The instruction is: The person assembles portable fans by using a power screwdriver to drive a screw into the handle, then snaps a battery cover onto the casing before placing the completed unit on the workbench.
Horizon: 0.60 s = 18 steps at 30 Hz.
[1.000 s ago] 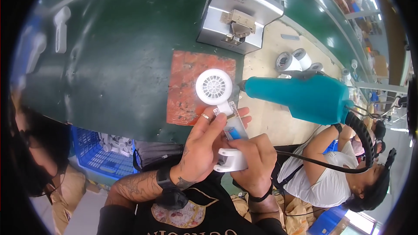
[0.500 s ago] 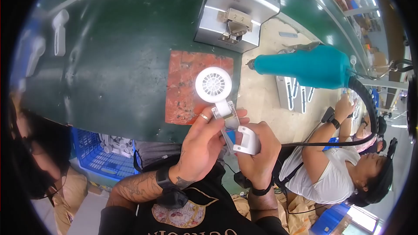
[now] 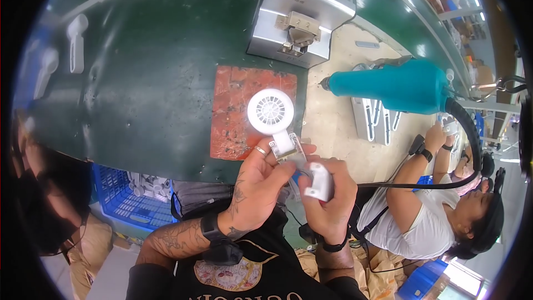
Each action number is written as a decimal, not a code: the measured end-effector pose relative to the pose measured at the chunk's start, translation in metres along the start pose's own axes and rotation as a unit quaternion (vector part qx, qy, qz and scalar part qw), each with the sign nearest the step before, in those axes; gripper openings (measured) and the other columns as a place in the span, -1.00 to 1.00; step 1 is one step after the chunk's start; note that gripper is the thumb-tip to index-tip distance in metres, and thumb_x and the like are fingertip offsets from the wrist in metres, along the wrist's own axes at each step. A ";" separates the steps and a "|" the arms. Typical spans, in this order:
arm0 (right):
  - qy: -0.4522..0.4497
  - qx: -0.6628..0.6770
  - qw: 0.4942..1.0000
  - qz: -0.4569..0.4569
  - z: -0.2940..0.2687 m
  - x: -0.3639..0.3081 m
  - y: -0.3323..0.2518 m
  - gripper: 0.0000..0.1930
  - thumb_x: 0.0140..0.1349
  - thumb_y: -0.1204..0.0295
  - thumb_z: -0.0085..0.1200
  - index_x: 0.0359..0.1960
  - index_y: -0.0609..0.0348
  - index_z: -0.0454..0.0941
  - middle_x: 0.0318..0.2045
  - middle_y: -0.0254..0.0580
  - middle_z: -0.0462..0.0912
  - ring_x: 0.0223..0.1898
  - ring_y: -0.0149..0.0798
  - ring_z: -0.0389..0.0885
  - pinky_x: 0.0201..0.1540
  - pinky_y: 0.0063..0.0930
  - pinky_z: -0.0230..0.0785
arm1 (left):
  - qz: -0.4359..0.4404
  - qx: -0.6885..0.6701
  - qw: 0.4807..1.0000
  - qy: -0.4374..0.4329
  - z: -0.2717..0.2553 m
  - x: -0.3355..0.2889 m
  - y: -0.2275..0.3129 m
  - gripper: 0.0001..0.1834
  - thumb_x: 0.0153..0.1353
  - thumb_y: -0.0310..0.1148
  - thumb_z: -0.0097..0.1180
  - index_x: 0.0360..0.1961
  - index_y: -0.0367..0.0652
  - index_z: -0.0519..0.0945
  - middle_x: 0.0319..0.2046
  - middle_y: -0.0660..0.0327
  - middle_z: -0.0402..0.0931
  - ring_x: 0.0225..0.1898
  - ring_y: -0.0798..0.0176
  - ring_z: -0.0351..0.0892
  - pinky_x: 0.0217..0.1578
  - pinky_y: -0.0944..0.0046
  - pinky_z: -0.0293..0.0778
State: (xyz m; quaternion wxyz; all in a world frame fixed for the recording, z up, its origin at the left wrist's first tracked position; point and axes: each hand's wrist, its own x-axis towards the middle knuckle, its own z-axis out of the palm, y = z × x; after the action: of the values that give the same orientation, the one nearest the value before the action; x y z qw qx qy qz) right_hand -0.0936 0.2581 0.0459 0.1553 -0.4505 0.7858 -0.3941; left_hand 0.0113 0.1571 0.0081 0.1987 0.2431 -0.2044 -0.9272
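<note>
probably light and stiff, the white fan [image 3: 272, 115] is over the red mat [image 3: 229, 114], its clear casing [image 3: 291, 156] held in the part-curled left hand [image 3: 252, 189]; the right hand [image 3: 337, 189] curls round a white u-shaped piece [image 3: 320, 183]. the thin-ribbed grille [image 3: 271, 110] looks fragile; better grip the casing.

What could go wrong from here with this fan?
The white fan head juts past the left hand, so a knock could strain its neck. The black cable from the teal electric screwdriver looks close to the right hand and might snag. The white U-shaped piece held there could slip.
</note>
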 end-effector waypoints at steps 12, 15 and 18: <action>0.065 0.200 0.968 0.139 -0.005 -0.010 -0.014 -0.33 0.30 0.06 0.18 0.20 0.32 0.22 -0.02 0.01 0.45 -0.04 -0.17 0.47 0.00 -0.23 0.35 | 0.003 -0.090 0.996 -0.001 0.003 0.001 0.000 -0.60 0.51 -0.44 -0.17 0.32 -0.27 0.28 0.22 -0.09 0.48 0.22 0.02 0.54 0.26 0.02 0.45; 0.030 -0.034 0.999 -0.022 -0.010 -0.009 -0.010 -0.39 0.20 0.20 0.30 0.15 0.31 0.33 -0.01 0.06 0.46 -0.06 -0.09 0.50 -0.04 -0.24 0.40 | 0.001 -0.099 0.995 -0.001 -0.001 0.002 0.000 -0.61 0.57 -0.33 -0.17 0.30 -0.28 0.32 0.21 -0.04 0.50 0.21 0.09 0.54 0.26 0.08 0.44; 0.074 -0.057 0.995 -0.039 -0.001 -0.003 -0.021 -0.47 0.12 0.27 0.33 0.04 0.31 0.41 -0.12 -0.04 0.46 -0.21 -0.20 0.44 -0.14 -0.38 0.33 | -0.004 -0.088 0.996 0.013 0.002 0.002 0.000 -0.61 0.58 -0.30 -0.18 0.31 -0.27 0.33 0.22 -0.04 0.50 0.21 0.12 0.53 0.27 0.09 0.42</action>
State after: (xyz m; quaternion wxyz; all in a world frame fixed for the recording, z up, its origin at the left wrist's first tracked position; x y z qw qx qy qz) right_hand -0.0803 0.2552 0.0626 0.0556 -0.4582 0.7982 -0.3871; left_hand 0.0088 0.1568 0.0086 0.2181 0.2376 -0.1184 -0.9391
